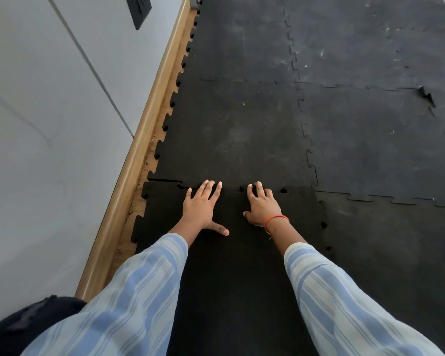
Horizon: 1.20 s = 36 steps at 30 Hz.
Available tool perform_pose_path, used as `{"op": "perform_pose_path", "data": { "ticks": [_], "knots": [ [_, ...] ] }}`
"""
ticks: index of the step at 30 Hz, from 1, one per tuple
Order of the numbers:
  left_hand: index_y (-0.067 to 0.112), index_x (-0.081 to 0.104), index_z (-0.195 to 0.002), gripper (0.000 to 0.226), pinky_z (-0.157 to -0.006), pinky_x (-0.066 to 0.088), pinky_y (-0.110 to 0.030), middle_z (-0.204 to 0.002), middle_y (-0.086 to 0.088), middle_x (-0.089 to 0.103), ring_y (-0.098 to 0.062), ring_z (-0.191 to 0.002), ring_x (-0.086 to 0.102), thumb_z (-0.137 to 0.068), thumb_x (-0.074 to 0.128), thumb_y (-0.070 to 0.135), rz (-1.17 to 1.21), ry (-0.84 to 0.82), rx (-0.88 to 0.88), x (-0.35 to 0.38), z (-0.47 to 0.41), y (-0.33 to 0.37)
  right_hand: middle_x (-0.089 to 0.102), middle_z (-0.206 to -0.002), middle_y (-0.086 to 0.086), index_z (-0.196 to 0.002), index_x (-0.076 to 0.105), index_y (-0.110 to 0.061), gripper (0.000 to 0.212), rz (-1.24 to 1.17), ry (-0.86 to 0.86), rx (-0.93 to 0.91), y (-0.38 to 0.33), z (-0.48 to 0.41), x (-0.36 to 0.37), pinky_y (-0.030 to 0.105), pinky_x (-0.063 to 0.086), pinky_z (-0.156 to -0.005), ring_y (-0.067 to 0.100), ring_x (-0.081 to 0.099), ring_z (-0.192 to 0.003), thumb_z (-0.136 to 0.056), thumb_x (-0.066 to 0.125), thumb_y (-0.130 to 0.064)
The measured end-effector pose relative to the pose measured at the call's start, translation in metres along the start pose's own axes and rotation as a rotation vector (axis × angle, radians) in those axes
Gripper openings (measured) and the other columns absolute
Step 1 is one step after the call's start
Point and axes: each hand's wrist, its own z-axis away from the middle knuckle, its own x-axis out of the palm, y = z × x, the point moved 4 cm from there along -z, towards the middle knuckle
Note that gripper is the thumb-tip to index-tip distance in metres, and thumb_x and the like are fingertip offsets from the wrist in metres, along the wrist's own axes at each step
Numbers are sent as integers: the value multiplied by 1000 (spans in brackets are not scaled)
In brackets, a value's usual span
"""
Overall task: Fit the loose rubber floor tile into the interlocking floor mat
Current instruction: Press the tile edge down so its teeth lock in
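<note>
The loose black rubber tile (pixel 231 278) lies under my arms, darker than the laid interlocking floor mat (pixel 237 129) beyond it. Its far toothed edge meets the mat along a seam just past my fingertips. At the far left corner a narrow gap shows between tile and mat, and small holes remain at some teeth. My left hand (pixel 202 208) lies flat on the tile with fingers spread, fingertips at the seam. My right hand (pixel 263 205), with an orange wrist band, presses the tile with bent fingers at the seam. Neither hand holds anything.
A wooden skirting board (pixel 139 160) and a pale wall (pixel 41 124) run along the left, with a strip of bare floor beside the mat's toothed edge. More mat tiles (pixel 370 140) extend to the right and far side; one seam piece (pixel 425 95) sticks up at far right.
</note>
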Motion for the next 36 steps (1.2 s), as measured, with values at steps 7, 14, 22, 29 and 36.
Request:
{"op": "perform_pose_path", "data": {
  "ticks": [7,14,22,29,36],
  "knots": [
    [19,-29,-145,142,-118,1,-52,-153,-2,-35,-23,-143,-25,-59,68,76,37,-91,9,0,2,2,-13,-161,4,-152,-6,-22,80,-1,-58,9,4,1,5,49,4,-119,31,-13,-147,-95,47,-40],
    [13,-29,-145,140,-118,1,-50,-152,-6,-36,-24,-143,-24,-62,65,77,-20,-131,-47,-3,2,7,-20,-159,7,-152,-9,-22,81,-11,-73,-23,4,3,9,48,4,-119,33,-14,-147,-96,47,-40],
    [15,-32,-143,140,-118,0,-50,-150,-5,-41,-24,-142,-26,-63,64,77,-24,-168,-48,-3,0,5,-19,-160,8,-152,-8,-19,84,8,-67,-71,5,1,7,47,3,-119,35,-12,-146,-95,48,-43],
    [20,-30,-145,139,-117,2,-53,-152,-2,-38,-24,-143,-24,-61,65,78,22,-106,-36,0,3,1,21,-156,15,-150,21,-10,117,31,114,119,45,14,-5,48,13,-118,32,20,-144,-64,55,-82],
    [23,-28,-146,139,-116,1,-54,-153,-1,-35,-24,-143,-24,-59,66,78,91,-56,19,6,1,-4,41,-141,11,-138,41,-13,113,75,60,31,53,-2,-21,52,20,-116,31,32,-134,-51,70,-78]
  ]
}}
